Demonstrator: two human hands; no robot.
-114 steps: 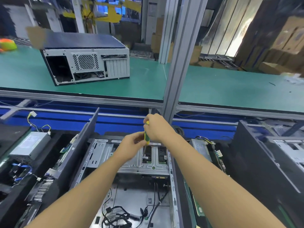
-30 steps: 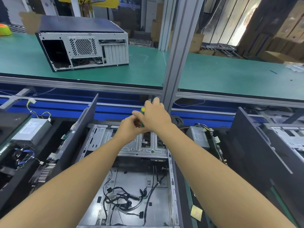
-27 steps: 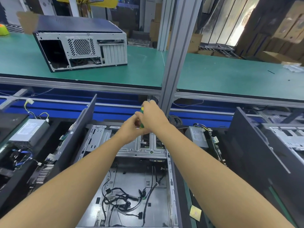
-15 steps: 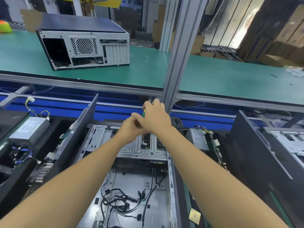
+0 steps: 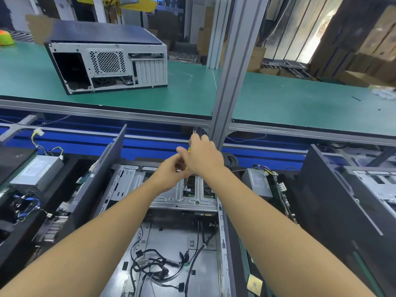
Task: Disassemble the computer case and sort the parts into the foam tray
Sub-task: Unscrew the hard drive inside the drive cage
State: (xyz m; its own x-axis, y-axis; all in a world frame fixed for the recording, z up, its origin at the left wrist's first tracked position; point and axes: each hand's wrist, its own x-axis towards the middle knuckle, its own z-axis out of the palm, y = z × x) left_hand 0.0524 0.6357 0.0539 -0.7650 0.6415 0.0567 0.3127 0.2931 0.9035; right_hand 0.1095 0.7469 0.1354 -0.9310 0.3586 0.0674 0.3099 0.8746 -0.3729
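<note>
Screwdriver (image 5: 189, 149) (just 1) in 2 hands (image 5: 171, 175) (image 5: 203, 160)

Three computer cases (image 5: 126, 185), (image 5: 107, 61), (image 5: 368, 189); two power supplies (image 5: 36, 170), (image 5: 258, 184); two hands (image 5: 171, 175), (image 5: 203, 159); one screwdriver (image 5: 185, 182).

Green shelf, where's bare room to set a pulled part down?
Widest bare patch: green mat right of the grey post. A smaller one lies between the post and the closed case. Below it is crowded: cable tangle on the open case floor, a power supply at left, another at right.
</note>
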